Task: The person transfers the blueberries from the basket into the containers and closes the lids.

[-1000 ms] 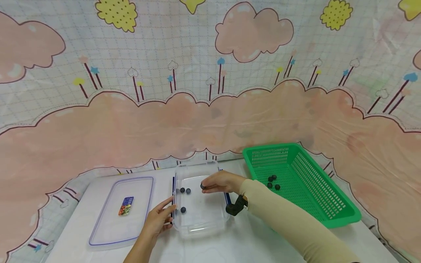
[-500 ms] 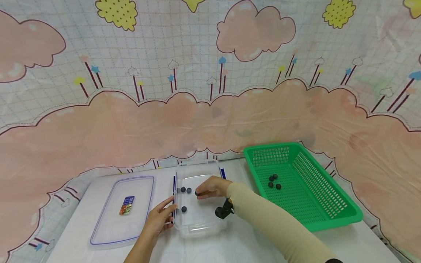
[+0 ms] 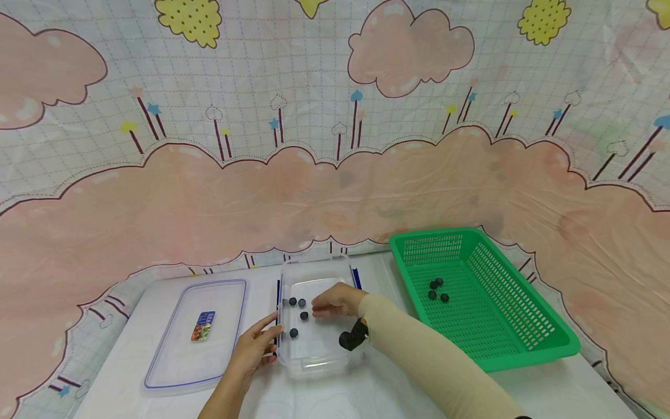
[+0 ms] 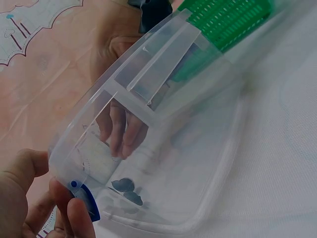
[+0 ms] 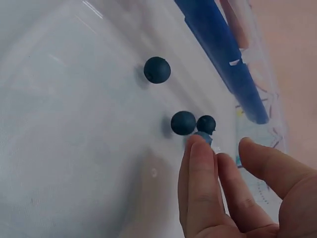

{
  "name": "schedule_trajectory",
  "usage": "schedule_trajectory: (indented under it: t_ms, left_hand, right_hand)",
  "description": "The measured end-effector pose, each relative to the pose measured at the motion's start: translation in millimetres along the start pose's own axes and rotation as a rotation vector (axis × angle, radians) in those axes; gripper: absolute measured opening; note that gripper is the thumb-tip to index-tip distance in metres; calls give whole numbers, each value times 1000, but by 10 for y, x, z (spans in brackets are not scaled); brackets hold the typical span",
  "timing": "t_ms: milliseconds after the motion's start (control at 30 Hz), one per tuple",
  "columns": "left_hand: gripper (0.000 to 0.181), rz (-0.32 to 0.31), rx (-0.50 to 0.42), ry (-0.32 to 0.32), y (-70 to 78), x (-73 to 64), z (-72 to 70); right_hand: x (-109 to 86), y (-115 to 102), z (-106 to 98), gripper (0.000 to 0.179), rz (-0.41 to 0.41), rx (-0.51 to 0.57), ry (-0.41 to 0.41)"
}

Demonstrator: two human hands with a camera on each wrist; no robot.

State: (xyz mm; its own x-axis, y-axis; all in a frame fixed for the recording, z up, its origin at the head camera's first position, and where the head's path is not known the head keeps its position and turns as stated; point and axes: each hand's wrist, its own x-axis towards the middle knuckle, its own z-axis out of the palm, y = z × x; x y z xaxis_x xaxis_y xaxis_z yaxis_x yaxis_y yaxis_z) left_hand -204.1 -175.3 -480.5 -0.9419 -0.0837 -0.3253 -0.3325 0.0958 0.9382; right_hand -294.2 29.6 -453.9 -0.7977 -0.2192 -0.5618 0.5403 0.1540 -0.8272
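Note:
A clear plastic food container [image 3: 314,365] with blue side latches holds several blueberries near its left wall. My left hand [image 3: 251,349] grips that wall, with the thumb at the rim and fingers outside by the blue latch [image 4: 88,203]. Inside the container, my right hand [image 3: 337,299] hovers low with its fingers extended and the thumb apart. Just left of its fingertips lies one blueberry [image 3: 304,316]. In the right wrist view, nothing is between the thumb and fingers, and the fingertips partly cover a blueberry [image 5: 204,137] behind them.
A green perforated basket [image 3: 481,326] stands to the right, with several blueberries [image 3: 444,298] on its floor. The clear lid [image 3: 173,364] with a blue seal and a printed label [image 3: 203,326] lies flat on the left. A patterned cloth [image 3: 314,198] hangs behind the white table.
My right hand has moved left and down inside the container and let go of a blueberry, which now lies by the others. The left hand has stayed at the wall.

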Motion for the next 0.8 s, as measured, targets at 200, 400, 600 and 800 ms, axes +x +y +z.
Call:
schedule_trajectory:
  t_ms: [200, 400, 600, 800]
  left_hand:
    - [55, 0, -3, 0, 5, -3, -11]
    - [55, 4, -8, -4, 12, -5, -23]
    - [56, 8, -9, -6, -8, 14, -17]
    - [57, 8, -6, 2, -24, 29, -8]
  right_hand:
    - [-99, -56, -77, 31, -81, 79, -156]
    - [-246, -264, -393, 35, -132, 72, -184]
    - [-406, -428, -1021, 44, -219, 16, -144]
    - [-605, -351, -1784, 51, -304, -53, -64]
